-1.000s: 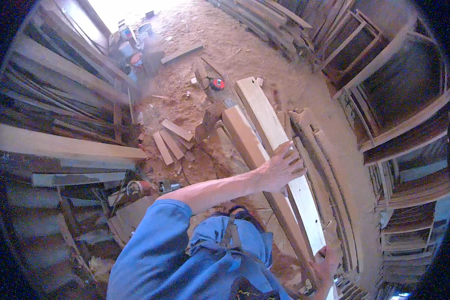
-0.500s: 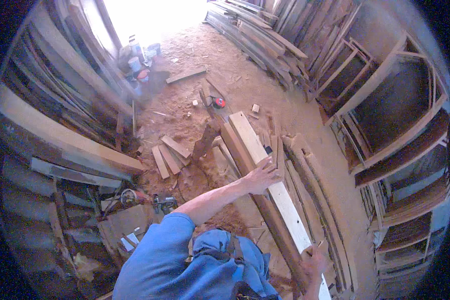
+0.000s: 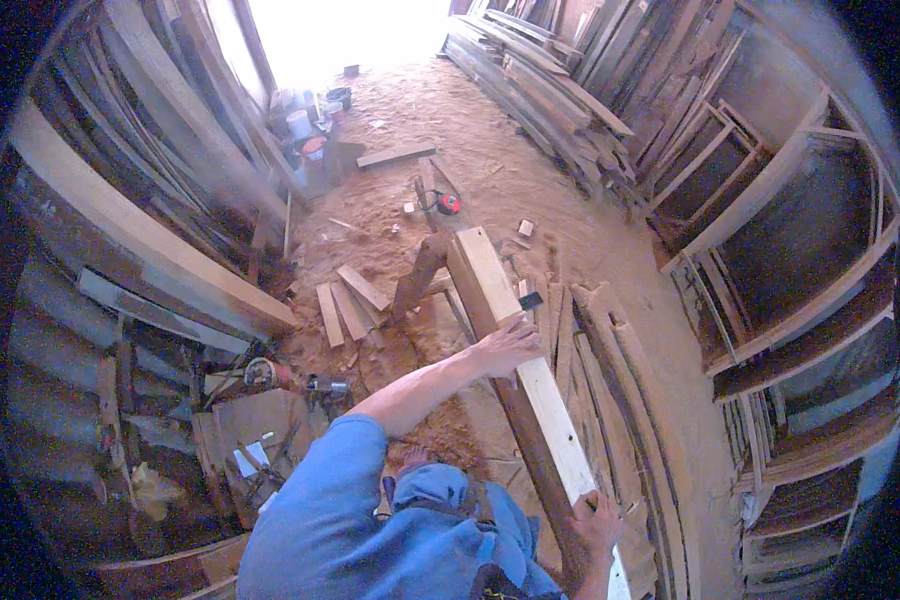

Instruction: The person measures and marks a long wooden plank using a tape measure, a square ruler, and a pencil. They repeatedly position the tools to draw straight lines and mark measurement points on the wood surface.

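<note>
A long pale wooden board (image 3: 547,408) lies along a brown timber beam (image 3: 511,407), its far end near the beam's far end. My left hand (image 3: 510,346) is closed over the board around its middle, fingers across the top. Nearer to me, my right hand (image 3: 596,522) grips the same board, with the thumb side on its upper face. A small dark block-like piece (image 3: 531,300) shows at the board's right edge, just beyond my left hand; what it is I cannot make out.
Several short offcuts (image 3: 353,305) lie on the sawdust floor to the left. A red tape-measure-like object (image 3: 449,204) sits beyond the beam. Long slabs (image 3: 625,400) run along the right. Power tools (image 3: 267,374) rest at left; stacked planks (image 3: 540,90) and wooden frames (image 3: 780,270) line the right side.
The board has shifted left, further over the beam, with both hands still on it. More of the dark piece shows beside it. The whole view has swung slightly.
</note>
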A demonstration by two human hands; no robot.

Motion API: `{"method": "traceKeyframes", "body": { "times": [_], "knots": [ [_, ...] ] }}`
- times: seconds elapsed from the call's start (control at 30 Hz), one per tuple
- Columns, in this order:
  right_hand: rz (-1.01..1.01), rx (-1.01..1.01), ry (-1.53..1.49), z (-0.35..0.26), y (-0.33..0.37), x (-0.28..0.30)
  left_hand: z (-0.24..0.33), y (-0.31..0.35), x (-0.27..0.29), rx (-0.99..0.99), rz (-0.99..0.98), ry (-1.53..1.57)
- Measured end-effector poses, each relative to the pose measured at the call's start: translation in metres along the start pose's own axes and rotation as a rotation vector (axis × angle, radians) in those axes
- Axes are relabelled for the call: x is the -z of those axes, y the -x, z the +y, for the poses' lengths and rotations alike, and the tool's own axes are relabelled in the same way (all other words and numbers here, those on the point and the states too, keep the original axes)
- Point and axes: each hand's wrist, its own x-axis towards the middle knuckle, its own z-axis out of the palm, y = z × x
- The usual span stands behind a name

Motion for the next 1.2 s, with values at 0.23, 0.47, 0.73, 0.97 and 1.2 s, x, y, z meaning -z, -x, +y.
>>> {"method": "traceKeyframes", "body": {
  "times": [0.23, 0.47, 0.73, 0.97, 1.2],
  "knots": [
    [-0.104, 0.023, 0.04, 0.01, -0.012, -0.014, -0.008, -0.01, -0.041, 0.041, -0.041, 0.03],
    [-0.142, -0.006, 0.124, 0.006, -0.004, -0.002, 0.011, -0.046, -0.04, -0.219, -0.252, -0.105],
    [-0.115, 0.118, 0.259, -0.008, -0.01, -0.002, 0.01, -0.054, -0.045, -0.282, -0.325, 0.1],
    [-0.235, -0.057, 0.209, -0.022, -0.016, 0.02, 0.012, -0.054, -0.041, -0.253, -0.251, 0.159],
    [0.123, 0.21, 0.269, 0.001, -0.009, -0.009, 0.009, -0.062, -0.04, -0.182, -0.446, 0.188]
  ]
}}
